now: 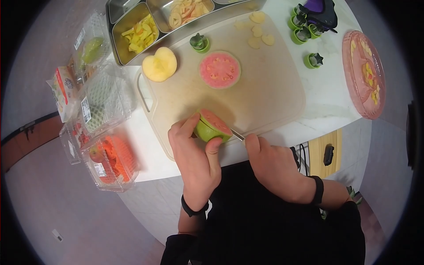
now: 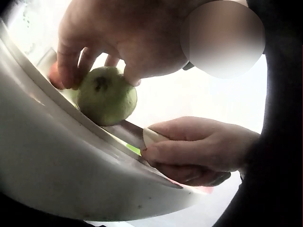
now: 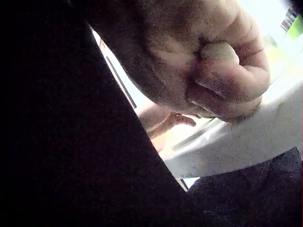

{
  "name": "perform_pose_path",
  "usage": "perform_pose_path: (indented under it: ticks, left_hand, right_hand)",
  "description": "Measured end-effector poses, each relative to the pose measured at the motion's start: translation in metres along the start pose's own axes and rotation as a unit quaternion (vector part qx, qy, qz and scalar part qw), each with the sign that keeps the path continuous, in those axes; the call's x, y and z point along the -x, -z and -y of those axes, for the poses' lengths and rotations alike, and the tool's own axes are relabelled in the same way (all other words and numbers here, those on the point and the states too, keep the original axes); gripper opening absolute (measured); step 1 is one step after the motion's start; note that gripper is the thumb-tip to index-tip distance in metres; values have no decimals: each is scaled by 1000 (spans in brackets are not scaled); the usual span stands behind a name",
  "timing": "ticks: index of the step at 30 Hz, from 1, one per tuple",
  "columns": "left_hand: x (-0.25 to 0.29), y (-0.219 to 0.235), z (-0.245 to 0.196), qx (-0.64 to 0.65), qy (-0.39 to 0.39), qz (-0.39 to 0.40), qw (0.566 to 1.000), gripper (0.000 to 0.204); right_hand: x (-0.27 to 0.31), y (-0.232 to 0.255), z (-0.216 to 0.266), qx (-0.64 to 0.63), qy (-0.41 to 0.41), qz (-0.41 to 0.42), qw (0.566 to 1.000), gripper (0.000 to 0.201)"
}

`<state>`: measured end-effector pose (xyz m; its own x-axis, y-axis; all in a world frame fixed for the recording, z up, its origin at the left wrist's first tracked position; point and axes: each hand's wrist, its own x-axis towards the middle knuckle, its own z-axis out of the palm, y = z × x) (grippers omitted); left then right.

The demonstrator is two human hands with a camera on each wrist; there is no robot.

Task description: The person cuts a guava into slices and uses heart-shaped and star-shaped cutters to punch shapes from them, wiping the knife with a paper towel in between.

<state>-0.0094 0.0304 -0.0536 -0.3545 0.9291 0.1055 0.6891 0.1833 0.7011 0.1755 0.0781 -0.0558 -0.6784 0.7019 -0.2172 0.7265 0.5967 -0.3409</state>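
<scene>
My left hand [image 1: 192, 150] grips a green-skinned guava [image 1: 207, 132] near the front edge of the cutting board [image 1: 265, 92], thumb on the near side and fingers on the far side. The guava's pink cut face is turned upward. In my right hand [image 1: 278, 168] is a knife [image 1: 238, 134], its blade running in at the guava's right side; a pale handle end [image 2: 151, 137] shows within the fist in the left wrist view. Part of the blade is hidden by the fruit. Farther back on the board lies a round pink guava slice [image 1: 219, 70].
A halved apple [image 1: 159, 65], a green cutter [image 1: 200, 43] and thin pale slices [image 1: 257, 31] lie on the board. Behind stands a metal tray [image 1: 132, 56] of cut fruit. Plastic boxes [image 1: 108, 95] line the left; more cutters [image 1: 313, 60] and a pink lidded platter [image 1: 361, 88] are right.
</scene>
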Motion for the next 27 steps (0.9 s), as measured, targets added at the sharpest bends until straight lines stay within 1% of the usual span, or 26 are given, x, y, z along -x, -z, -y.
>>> perform_pose_path:
  ticks: [3,6,9,12,15,18,21,24,27]
  left_hand:
    - [-1,-2,6,27,-9,-8,1000,54]
    - [-7,0,4,69,30,-4,997,54]
    - [-13,0,2,134,59,-25,989,44]
    - [-17,9,-3,170,112,2,979,45]
    - [-23,21,-14,155,138,60,976,43]
    - [-24,28,-6,109,96,70,987,43]
    - [-24,38,5,134,120,43,983,45]
    - [-24,49,23,134,104,17,985,48]
    - [-26,47,35,149,87,-29,985,53]
  right_hand:
    - [0,-1,3,-3,-11,0,1000,14]
    - [0,-1,4,-13,-22,4,1000,15]
    - [6,4,5,-10,-39,18,999,11]
    - [17,-1,-9,-13,-16,-7,1000,14]
    - [18,6,-15,-121,-24,-4,992,17]
    - [20,18,-20,-183,-33,17,982,19]
    - [24,23,-31,-226,-24,33,973,19]
    - [24,38,-42,-233,-1,23,972,16]
    - [27,49,-58,-265,2,-20,964,12]
